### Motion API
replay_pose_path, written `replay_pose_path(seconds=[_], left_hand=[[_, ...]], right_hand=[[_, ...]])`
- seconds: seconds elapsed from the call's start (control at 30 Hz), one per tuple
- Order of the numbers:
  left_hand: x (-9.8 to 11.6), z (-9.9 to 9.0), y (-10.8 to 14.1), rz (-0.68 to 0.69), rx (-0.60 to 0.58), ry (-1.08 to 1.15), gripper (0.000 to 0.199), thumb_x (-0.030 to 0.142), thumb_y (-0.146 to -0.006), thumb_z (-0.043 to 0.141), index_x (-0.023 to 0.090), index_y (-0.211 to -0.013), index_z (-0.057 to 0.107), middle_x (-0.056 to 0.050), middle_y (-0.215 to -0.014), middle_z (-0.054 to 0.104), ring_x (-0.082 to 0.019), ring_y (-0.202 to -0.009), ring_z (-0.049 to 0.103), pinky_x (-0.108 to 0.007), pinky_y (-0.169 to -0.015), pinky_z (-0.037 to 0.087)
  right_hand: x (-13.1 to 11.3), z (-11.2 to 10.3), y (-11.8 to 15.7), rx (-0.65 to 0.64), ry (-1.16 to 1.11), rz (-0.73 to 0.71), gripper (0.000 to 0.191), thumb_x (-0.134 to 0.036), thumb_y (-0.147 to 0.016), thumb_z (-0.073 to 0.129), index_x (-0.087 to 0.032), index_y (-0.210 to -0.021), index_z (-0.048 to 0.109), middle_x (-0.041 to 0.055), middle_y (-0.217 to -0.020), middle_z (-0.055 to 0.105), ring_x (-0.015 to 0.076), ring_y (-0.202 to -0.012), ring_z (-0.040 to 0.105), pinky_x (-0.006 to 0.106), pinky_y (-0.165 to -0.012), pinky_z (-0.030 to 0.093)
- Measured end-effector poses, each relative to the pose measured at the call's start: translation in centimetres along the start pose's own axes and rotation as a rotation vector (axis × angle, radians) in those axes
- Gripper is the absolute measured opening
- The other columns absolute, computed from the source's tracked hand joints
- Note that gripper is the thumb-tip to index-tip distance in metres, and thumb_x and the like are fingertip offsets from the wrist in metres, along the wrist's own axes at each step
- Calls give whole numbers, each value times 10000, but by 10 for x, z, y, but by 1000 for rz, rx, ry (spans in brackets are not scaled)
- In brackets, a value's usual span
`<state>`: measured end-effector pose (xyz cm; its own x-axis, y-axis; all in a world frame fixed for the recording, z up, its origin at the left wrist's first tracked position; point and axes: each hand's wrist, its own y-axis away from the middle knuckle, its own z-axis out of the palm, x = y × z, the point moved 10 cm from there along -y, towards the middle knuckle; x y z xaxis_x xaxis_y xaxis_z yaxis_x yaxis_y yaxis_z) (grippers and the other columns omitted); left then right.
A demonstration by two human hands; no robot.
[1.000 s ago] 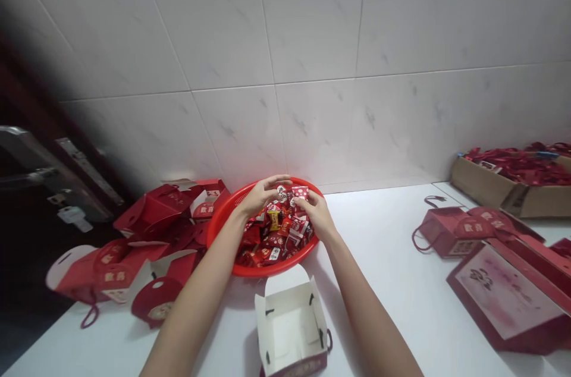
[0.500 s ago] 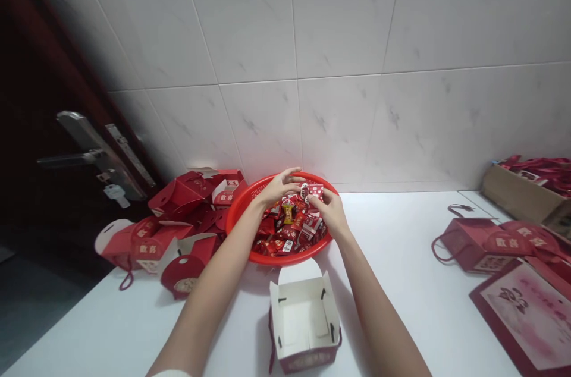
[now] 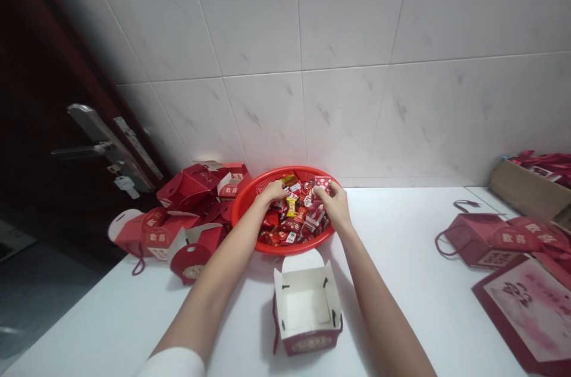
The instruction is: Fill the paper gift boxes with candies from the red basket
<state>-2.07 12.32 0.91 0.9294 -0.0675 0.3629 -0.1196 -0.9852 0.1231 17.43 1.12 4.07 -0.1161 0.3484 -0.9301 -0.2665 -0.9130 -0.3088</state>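
Observation:
A red plastic basket [image 3: 238, 210] full of wrapped candies [image 3: 292, 225] stands against the wall. My right hand [image 3: 338, 206] is closed on a red, white-dotted candy packet [image 3: 323, 182] at the basket's right side. Inside the left part of the basket, my left hand [image 3: 271, 193] has its fingers drawn together among the candies; what they grip, if anything, is hidden. Between my forearms sits an open gift box [image 3: 307, 305], dark red outside and white inside, with its flaps up and nothing in it.
Several red gift boxes [image 3: 185, 187] are heaped at the left, near a dark door with a handle [image 3: 82, 151]. At the right lie more red boxes [image 3: 486, 240], a pink-fronted bag [image 3: 526, 311] and a cardboard carton [image 3: 520, 192] holding dark red ribbon-like material. A tiled wall [image 3: 348, 121] bounds the back.
My left hand has lowered into the candies, its spread fingers drawing together. My right hand still holds the dotted packet near the rim. The view has shifted slightly.

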Motion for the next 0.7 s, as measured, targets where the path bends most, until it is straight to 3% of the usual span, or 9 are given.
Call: replay_pose_path(seconds=[0.23,0.47,0.7], left_hand=[[2,10,1,-32,-46,-76,370,237,-644,719,180,-1009,702,-92,-1025,761,-236,-895,713,-215,-660,497],[-1,13,2,-24,-76,-58,214,363,-756,661,180,-862,695,-24,-838,743,-167,-710,673,-199,-543,442],[-2,16,0,-51,-88,-103,217,386,-698,715,198,-805,692,-19,-773,737,-175,-709,678,-202,-571,451]], right_hand=[[-2,0,-1,1,-53,7,248,-395,-688,719,-191,-827,690,25,-845,740,217,-793,652,339,-760,522],[-2,1,-1,11,-106,35,267,-405,-667,729,-182,-809,691,26,-805,722,209,-756,630,336,-737,516],[-2,1,0,15,-101,48,241,-397,-655,730,-187,-763,679,15,-740,703,203,-724,615,325,-701,513]])
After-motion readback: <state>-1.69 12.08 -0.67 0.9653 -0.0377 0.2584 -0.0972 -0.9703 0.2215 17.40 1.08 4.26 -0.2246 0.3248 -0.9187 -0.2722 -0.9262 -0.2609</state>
